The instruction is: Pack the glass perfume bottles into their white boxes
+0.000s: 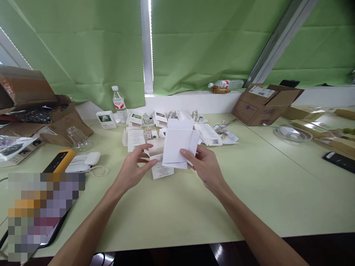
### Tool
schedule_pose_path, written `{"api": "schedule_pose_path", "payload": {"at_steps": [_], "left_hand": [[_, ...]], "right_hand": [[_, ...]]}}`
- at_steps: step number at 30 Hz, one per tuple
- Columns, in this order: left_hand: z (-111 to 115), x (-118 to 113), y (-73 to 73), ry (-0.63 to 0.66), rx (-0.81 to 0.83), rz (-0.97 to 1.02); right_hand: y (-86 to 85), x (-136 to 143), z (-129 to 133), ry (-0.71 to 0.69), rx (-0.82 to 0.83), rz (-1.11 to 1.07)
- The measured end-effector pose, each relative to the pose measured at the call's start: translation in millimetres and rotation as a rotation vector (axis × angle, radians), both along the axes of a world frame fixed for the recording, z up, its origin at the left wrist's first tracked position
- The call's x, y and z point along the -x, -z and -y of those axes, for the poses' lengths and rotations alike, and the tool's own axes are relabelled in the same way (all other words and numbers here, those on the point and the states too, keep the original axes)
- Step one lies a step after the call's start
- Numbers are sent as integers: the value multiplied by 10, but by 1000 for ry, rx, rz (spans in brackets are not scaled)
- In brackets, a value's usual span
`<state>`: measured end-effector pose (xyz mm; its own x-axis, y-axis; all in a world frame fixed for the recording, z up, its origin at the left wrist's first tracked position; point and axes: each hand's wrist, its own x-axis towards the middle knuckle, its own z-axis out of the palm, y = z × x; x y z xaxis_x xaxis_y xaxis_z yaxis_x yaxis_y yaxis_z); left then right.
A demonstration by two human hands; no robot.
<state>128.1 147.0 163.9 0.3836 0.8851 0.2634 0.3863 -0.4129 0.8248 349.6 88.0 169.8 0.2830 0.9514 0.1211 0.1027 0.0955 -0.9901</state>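
My right hand (206,164) grips a few flat white cards (177,146), its thumb lying across their front. To their left, my left hand (135,164) has thumb and fingers around the edge of an opened white carton (156,147). A printed white panel (162,171) shows below the carton, partly behind the cards. Beyond my hands stand several small glass bottles, among them one with a pinkish tint (149,133), amid opened cartons such as one with a barcode (135,139) and another at the right (208,133).
A water bottle (119,104) and a picture box (106,120) stand at the back left. Cardboard boxes sit left (63,123) and back right (255,107). An orange power strip (59,162), white earphone case (93,158) and pixelated device lie left; a black object (340,161) lies right.
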Motion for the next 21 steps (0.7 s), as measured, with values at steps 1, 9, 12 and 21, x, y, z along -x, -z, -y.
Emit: {"api": "schedule_pose_path", "payload": {"at_steps": [1, 9, 12, 21], "left_hand": [[4, -1, 3, 7, 0, 2], [36, -8, 2, 69, 5, -10], [46, -16, -7, 97, 17, -13], [49, -17, -1, 107, 16, -40]], "right_hand": [[-5, 2, 3, 15, -10, 6], [9, -6, -1, 154, -119, -14], [-5, 1, 6, 168, -130, -23], [-18, 44, 19, 180, -219, -113]]}}
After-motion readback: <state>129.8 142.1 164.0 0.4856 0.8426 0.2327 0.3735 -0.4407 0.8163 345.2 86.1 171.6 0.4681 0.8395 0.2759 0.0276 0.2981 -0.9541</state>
